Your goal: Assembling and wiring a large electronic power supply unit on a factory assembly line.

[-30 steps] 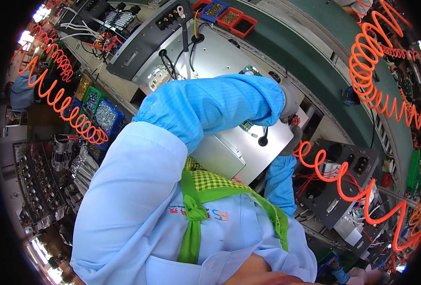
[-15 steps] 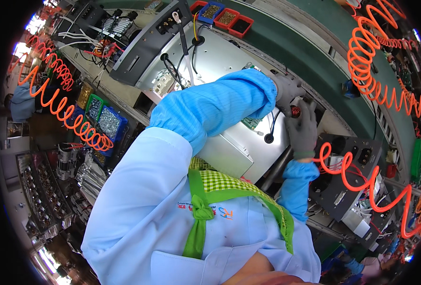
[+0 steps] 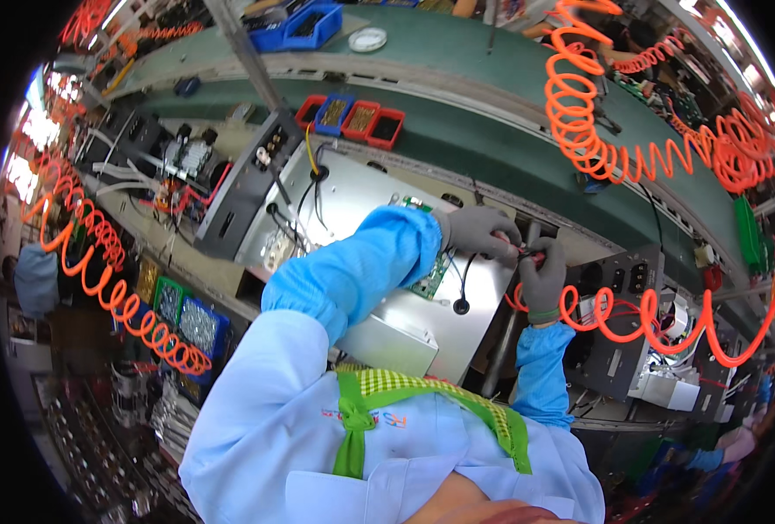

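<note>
The left hand in its grey glove was curled tight around a small red-tipped tool, and the right hand pinched the same tool from just below. Both met over the silver metal box. A black cable hung right under the fingers, and a green circuit board sat beside the left wrist. A slip could have poked the board or snagged that cable

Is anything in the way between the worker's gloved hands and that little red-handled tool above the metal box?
Nothing visible: the left hand and right hand already meet around the red-handled tool over the metal chassis; a black cable hangs just below them.
</note>
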The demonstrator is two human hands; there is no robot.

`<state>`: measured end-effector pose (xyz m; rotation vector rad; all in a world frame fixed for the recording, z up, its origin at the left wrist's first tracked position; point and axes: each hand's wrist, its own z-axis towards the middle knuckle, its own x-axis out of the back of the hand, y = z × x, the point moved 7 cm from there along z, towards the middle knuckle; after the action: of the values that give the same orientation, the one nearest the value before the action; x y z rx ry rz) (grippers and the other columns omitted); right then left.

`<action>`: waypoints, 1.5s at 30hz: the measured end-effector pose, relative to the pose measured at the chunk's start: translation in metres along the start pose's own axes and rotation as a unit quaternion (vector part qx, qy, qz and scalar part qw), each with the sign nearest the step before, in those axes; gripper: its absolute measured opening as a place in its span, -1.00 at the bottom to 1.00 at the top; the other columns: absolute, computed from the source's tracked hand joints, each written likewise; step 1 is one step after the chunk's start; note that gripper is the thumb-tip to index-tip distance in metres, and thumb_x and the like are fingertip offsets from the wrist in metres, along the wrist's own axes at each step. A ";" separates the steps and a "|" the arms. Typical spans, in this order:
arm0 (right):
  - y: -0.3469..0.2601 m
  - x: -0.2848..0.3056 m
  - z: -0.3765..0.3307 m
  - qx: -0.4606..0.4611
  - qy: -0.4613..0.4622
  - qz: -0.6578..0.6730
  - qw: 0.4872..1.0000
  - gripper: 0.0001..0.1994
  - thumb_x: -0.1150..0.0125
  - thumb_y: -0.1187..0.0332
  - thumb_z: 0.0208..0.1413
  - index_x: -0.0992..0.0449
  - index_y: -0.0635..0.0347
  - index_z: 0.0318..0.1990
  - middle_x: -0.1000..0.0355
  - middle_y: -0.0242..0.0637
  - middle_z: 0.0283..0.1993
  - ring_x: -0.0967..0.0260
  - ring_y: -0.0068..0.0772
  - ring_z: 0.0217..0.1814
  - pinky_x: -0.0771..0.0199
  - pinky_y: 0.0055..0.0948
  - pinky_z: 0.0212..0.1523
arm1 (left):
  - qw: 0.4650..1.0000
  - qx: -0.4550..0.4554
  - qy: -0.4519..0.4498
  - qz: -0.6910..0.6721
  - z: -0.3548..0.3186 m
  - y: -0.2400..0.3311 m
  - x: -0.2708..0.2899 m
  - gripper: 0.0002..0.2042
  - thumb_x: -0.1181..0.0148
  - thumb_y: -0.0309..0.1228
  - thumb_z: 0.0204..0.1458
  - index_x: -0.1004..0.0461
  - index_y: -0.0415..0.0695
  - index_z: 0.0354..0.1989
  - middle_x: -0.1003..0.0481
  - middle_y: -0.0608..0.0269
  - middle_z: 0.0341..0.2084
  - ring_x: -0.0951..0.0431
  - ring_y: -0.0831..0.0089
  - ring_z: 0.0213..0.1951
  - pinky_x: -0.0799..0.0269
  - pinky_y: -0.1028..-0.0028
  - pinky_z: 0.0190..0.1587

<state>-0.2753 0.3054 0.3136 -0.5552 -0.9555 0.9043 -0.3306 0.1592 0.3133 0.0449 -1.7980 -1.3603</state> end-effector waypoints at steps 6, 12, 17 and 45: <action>-0.024 0.000 0.008 0.043 -0.018 -0.052 0.998 -0.71 -0.20 0.46 -0.17 -0.37 0.26 -0.22 -0.34 -0.07 -0.31 -0.34 0.03 -0.29 -0.36 -0.20 -0.23 | 0.993 0.020 0.024 0.115 -0.004 0.020 0.000 -0.59 -0.13 0.02 -0.02 -0.52 -0.08 -0.20 -0.52 0.06 -0.38 -0.53 0.10 -0.25 -0.41 0.27 -0.16; -0.031 0.002 0.007 0.049 0.017 -0.078 0.996 -0.81 -0.20 0.34 0.04 -0.40 0.23 -0.26 -0.36 -0.09 -0.32 -0.36 0.02 -0.33 -0.36 -0.23 -0.33 | 0.992 0.097 0.077 -0.017 0.005 -0.011 0.005 -0.63 -0.01 -0.02 0.06 -0.58 -0.05 -0.30 -0.54 0.08 -0.39 -0.54 0.16 -0.30 -0.41 0.31 -0.23; 0.001 -0.001 -0.017 0.039 0.093 -0.074 0.992 -0.82 -0.17 0.31 0.09 -0.39 0.22 -0.27 -0.34 -0.17 -0.40 -0.36 -0.18 -0.41 -0.35 -0.28 -0.41 | 0.967 0.179 0.075 0.165 0.006 -0.011 0.004 -0.65 0.04 -0.04 0.08 -0.61 0.02 -0.32 -0.56 0.19 -0.41 -0.53 0.16 -0.27 -0.37 0.27 -0.14; -0.014 -0.044 -0.029 0.027 -0.035 -0.202 0.978 -0.63 -0.31 0.31 -0.23 -0.46 0.20 -0.18 -0.38 -0.16 -0.11 -0.25 -0.05 0.02 -0.22 -0.16 0.07 | 0.991 0.015 0.065 0.120 0.006 -0.034 0.001 -0.58 -0.15 -0.22 -0.07 -0.38 0.01 0.02 -0.32 0.04 0.04 -0.39 0.07 0.05 -0.32 0.18 0.07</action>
<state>-0.2564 0.2603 0.2899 -0.2686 -1.0566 0.5845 -0.3502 0.1490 0.2864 -0.0630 -1.6578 -1.1339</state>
